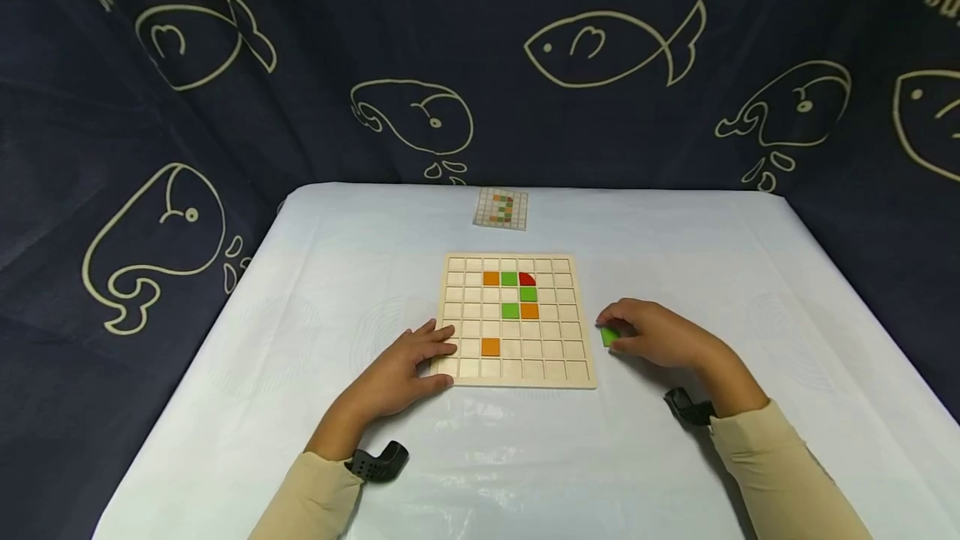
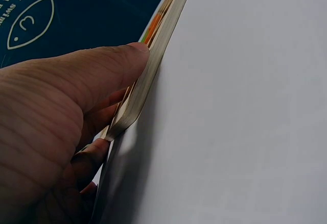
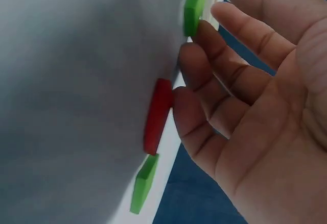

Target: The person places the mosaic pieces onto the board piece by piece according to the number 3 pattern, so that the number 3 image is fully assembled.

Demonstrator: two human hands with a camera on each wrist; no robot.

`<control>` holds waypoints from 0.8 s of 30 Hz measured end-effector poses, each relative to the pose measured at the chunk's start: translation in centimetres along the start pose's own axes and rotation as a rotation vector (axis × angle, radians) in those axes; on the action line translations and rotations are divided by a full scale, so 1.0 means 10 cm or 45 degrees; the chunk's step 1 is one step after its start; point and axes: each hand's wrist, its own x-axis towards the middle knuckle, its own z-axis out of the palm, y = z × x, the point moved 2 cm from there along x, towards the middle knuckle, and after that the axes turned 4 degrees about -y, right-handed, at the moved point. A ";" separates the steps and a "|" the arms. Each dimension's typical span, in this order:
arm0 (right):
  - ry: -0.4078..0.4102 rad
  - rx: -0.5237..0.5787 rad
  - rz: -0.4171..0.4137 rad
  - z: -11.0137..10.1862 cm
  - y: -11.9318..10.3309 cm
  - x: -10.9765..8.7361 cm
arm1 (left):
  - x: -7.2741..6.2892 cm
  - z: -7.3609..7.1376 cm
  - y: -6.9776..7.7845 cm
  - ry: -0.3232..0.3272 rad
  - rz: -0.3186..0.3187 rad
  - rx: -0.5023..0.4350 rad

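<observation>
The square wooden grid board [image 1: 551, 369] lies mid-table, with orange, green and red tiles in some of its cells. My left hand [image 1: 412, 361] rests on its near left corner, fingers spread over the left edge. In the left wrist view, the thumb [image 2: 120, 71] lies along the board's edge [image 2: 153, 73]. Right of the board, my right hand [image 1: 652, 332] pinches a green tile [image 1: 608, 337] between thumb and fingers. The right wrist view has this green tile [image 3: 194, 7] at the fingertips. A red piece [image 3: 158, 117] and another green tile [image 3: 144, 183] lie beside the other fingers.
Behind the board lies a small pattern card [image 1: 500, 208] printed with a coloured grid. A white cloth [image 1: 300, 273] covers the table. Dark fabric [image 1: 480, 48] with fish and whale drawings hangs behind and at the sides.
</observation>
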 end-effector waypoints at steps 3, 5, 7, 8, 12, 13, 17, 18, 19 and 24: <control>0.002 -0.009 -0.022 0.00 0.02 -0.02 | -0.01 0.00 -0.01 0.004 -0.001 -0.001; 0.002 -0.019 -0.035 0.01 0.04 -0.03 | 0.00 0.00 0.00 0.003 -0.002 -0.002; 0.006 -0.023 -0.051 0.02 0.05 -0.02 | 0.00 0.00 0.00 0.003 -0.002 0.001; 0.007 -0.023 -0.055 0.03 0.06 -0.02 | 0.00 0.00 0.00 0.004 -0.002 0.002; 0.014 -0.020 -0.049 0.05 0.07 -0.01 | 0.00 0.00 0.00 0.005 -0.001 0.004; 0.015 -0.017 -0.042 0.05 0.08 -0.01 | -0.01 0.00 0.00 0.005 -0.001 0.004; 0.026 -0.004 -0.027 0.05 0.07 -0.02 | -0.01 0.00 0.01 0.006 -0.003 -0.003; 0.030 0.002 -0.025 0.05 0.07 -0.02 | -0.01 0.00 0.01 0.005 -0.004 -0.005; 0.035 0.005 -0.025 0.04 0.06 -0.02 | -0.01 0.00 0.01 0.004 -0.005 -0.008; 0.068 0.016 -0.048 0.02 0.03 -0.01 | -0.01 0.00 0.00 0.001 -0.004 -0.004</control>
